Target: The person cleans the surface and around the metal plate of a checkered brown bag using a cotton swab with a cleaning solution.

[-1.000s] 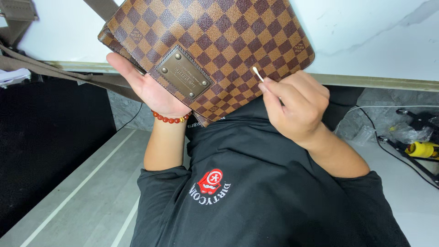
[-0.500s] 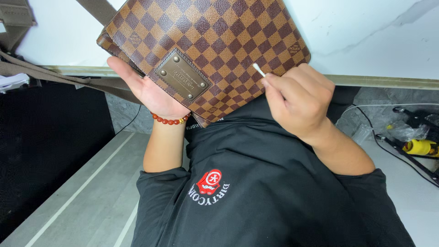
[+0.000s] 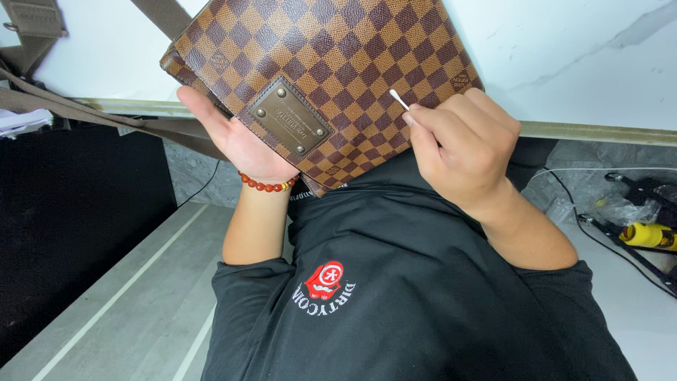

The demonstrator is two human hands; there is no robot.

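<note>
A brown checkered bag point(image 3: 331, 63) with a brown leather patch point(image 3: 289, 116) is tilted against the edge of a white marble table point(image 3: 578, 56). My left hand point(image 3: 236, 137) cups the bag's lower left corner from beneath, palm up, a red bead bracelet on that wrist. My right hand point(image 3: 465, 144) pinches a white cotton swab point(image 3: 399, 99), its tip touching the checkered front of the bag near the right side.
The bag's brown strap point(image 3: 84, 113) trails off to the left over the table edge. A yellow-handled tool point(image 3: 645, 234), black cables and crumpled clear plastic lie on the floor at the right. Grey floor tiles and a black panel are at the left.
The swab tip in my right hand has shifted slightly along the bag's front. The bag and my left hand have stayed almost still.
</note>
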